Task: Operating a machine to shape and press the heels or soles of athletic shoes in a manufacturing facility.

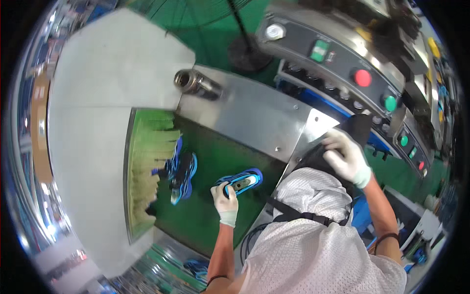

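Observation:
My left hand (225, 202), in a white glove, grips one end of a blue and black sports shoe (255, 178), its fingers closed on the edge. The shoe lies on a dark green conveyor belt (205, 223) with its opening up, and something greyish-green shows inside. To its left a pair of dark shoes with bright blue edges (185, 176) sits on the belt by a fringed curtain. My right hand (343, 158), also gloved, is raised beside a black surface near the control panels. Its fingers are loosely bent and apart, with nothing visible in them.
A green fringed curtain (149, 171) hangs at the mouth of a large white housing (90, 147). A metal cylinder (197, 84) lies on the steel plate (249, 112) beyond the belt. Machine panels with red and green buttons (363, 78) stand at the upper right.

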{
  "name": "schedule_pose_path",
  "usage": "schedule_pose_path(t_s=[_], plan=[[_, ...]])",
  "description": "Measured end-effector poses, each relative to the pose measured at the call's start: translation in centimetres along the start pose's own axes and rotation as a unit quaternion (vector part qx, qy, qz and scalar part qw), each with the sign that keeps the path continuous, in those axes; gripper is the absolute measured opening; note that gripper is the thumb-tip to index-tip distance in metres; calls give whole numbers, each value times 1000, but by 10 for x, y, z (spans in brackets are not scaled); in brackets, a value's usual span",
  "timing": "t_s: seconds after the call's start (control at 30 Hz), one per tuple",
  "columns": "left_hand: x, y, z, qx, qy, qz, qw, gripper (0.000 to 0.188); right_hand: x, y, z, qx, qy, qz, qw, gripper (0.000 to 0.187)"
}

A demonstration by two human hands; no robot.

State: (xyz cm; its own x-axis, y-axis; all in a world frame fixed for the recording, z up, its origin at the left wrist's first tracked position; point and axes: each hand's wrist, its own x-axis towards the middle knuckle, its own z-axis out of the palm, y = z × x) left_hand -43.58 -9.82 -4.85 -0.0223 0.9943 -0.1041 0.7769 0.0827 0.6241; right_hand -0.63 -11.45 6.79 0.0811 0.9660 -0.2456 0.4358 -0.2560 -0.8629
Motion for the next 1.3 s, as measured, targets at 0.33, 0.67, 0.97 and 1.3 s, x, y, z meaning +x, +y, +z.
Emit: schedule_pose_path(t_s=[0.33, 0.67, 0.97, 1.3], plan=[[65, 291, 45, -106, -162, 484, 853, 24, -5, -26, 14, -209, 63, -19, 976, 46], [-22, 573, 147, -222, -299, 722, 583, 41, -225, 84, -57, 381, 383, 113, 834, 69], [-27, 795, 401, -202, -387, 583, 685, 70, -311, 131, -16, 590, 587, -1, 555, 117], [-29, 879, 571, -232, -388, 542, 708, 27, -308, 200, 4, 615, 640, 37, 459, 110]])
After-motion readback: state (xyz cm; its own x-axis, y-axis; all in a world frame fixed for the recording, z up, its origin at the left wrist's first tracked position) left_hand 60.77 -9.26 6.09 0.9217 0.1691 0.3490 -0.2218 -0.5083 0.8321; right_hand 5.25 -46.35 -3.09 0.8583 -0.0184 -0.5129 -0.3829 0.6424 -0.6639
